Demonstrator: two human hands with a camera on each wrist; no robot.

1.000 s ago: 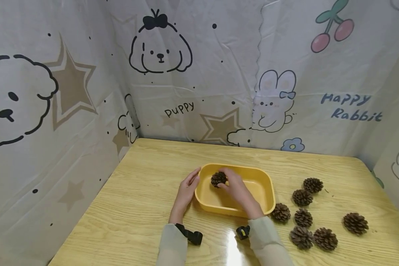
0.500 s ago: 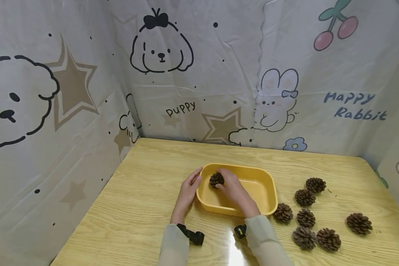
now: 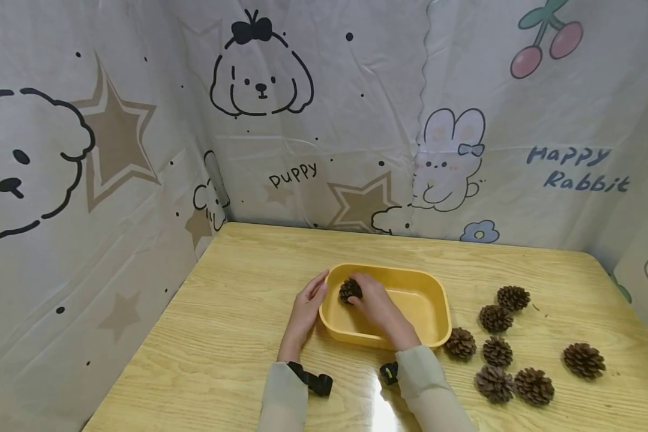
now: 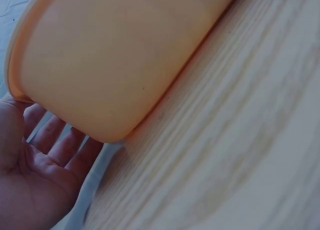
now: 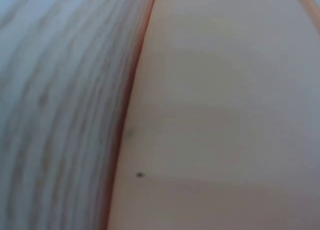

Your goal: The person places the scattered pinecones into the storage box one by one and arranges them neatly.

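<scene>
The right hand point(image 3: 375, 303) reaches into the yellow tub point(image 3: 421, 282) on the wooden desk point(image 3: 237, 312), its fingers curled round a pine cone point(image 3: 350, 290) held low at the tub's left end. The left hand point(image 3: 306, 309) rests against the tub's outer left wall, its fingers straight and slightly spread, as the left wrist view shows. Six loose pine cones point(image 3: 497, 351) lie on the desk to the right of the tub, the nearest just beside its corner.

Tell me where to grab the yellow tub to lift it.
Grip the tub by its two short ends, one hand each, fingers under the rolled rim. It is long and shallow; the left hand is already at its left end, the right hand inside, on a cone.
</scene>
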